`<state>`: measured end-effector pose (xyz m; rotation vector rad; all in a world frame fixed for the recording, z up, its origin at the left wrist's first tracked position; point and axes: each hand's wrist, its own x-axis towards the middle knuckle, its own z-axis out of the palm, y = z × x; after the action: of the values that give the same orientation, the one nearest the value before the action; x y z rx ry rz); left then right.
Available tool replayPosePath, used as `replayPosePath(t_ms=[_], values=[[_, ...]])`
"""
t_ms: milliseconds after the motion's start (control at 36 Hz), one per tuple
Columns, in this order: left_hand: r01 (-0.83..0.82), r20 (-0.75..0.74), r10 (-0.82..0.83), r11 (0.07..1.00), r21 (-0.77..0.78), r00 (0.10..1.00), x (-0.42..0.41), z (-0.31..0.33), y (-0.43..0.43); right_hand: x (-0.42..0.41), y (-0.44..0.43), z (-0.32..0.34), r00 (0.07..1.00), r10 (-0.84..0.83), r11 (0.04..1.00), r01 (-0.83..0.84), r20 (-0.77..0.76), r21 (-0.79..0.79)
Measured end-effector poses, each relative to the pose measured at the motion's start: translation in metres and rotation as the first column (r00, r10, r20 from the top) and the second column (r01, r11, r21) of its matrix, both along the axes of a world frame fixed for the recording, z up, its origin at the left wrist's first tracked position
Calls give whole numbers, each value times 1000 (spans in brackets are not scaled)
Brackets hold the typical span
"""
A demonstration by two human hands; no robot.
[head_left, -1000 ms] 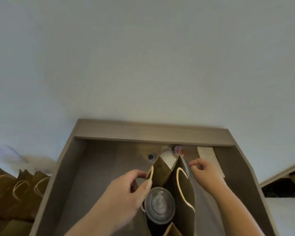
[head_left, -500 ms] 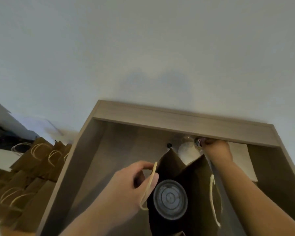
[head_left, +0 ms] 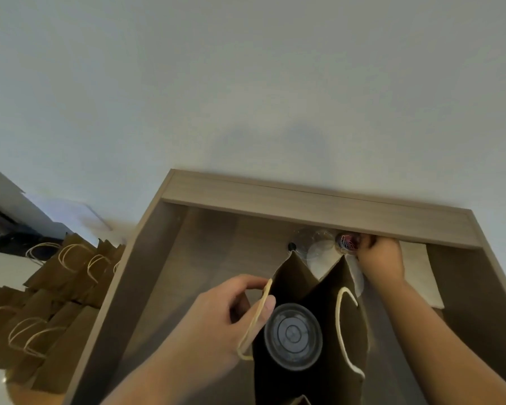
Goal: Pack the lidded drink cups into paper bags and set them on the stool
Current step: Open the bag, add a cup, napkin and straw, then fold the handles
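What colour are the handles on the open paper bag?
Cream handles, set against brown paper; the head view shows them best.

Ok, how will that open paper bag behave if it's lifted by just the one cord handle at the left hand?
Likely floppy: the paper bag has thin creased walls gaping open. It would probably tilt, since the left hand has only one cord handle and the lidded cup sits toward that side. Probably bottom-heavy too, with the cup inside.

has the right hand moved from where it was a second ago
Yes. The right hand has left the paper bag rim and reached back to the wooden rear rail.
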<state>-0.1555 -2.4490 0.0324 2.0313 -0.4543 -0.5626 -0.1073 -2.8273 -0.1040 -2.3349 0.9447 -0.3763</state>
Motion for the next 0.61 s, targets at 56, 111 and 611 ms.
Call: replayPosePath(t_ms=[56,111,611], values=[[8,-8,-8,1000,1,1000,-1,2,0,-15,6,10,999,19,997,-22,32,70],[16,-21,-16,1000,-4,1000,0,4,0,-39,19,20,997,49,985,-57,52,163],[192,71,-202,974,122,977,68,-21,-33,-262,145,44,979,136,891,-55,-150,450]])
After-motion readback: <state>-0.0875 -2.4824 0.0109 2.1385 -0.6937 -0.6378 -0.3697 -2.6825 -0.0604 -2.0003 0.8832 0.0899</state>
